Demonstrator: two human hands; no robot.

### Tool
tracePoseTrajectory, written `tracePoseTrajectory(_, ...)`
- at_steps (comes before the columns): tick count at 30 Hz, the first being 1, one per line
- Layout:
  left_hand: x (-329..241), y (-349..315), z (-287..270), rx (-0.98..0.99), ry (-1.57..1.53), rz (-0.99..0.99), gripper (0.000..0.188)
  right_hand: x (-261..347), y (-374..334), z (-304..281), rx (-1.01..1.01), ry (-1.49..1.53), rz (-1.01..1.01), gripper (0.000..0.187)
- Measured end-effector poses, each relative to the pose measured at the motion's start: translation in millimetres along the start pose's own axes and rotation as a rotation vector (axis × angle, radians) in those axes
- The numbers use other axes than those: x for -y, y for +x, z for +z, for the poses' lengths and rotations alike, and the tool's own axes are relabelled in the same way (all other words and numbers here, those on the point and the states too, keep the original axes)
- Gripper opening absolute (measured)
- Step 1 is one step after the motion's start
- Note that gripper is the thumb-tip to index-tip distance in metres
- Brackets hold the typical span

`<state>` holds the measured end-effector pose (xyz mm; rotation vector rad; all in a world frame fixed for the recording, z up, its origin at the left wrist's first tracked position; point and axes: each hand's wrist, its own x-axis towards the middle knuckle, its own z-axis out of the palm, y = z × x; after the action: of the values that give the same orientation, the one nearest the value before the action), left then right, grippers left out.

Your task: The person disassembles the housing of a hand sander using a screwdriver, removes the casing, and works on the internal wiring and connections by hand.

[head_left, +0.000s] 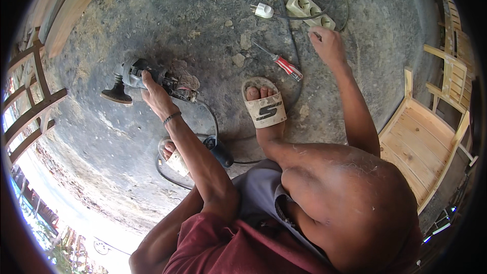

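Observation:
My left hand [156,95] is wrapped round an angle grinder [133,73] resting on the ground at the left. A dark flared pad [116,93] is fitted to its head, and its rear end lies open, with inner parts and wires exposed. A loose black cylindrical cover [219,152] sits by the cord near my feet. My right hand [328,45] is closed, fingers curled, right by the near end of a white power strip [303,6]; anything in those fingers is hidden. Between my hands lies a screwdriver [287,67] with a red and white handle.
A white plug [263,10] lies beside the power strip, its dark cable running along the concrete floor [203,30]. Wooden planks [76,7] stand far left, above a wooden frame [31,91]. Wooden furniture [418,139] stands at the right. My sandalled foot [264,104] is near the screwdriver.

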<state>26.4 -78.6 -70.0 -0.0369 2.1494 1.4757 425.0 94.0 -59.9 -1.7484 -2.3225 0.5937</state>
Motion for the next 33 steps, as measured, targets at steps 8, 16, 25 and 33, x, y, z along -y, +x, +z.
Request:
tracePoseTrajectory(8,18,20,-20,-0.009,0.04,0.035,0.071,26,22,44,-0.029,-0.32,-0.106,0.022)
tracePoseTrajectory(16,20,26,-38,0.057,0.53,0.205,0.084,17,39,39,0.097,-0.563,-0.334,0.016)
tracePoseTrajectory(25,4,10,-36,0.146,0.679,0.051,0.087,20,61,32,0.217,-0.867,-0.672,0.005)
tracePoseTrajectory(33,-5,7,-36,0.249,0.67,0.015,0.087,25,60,12,0.435,-0.772,-0.502,0.013)
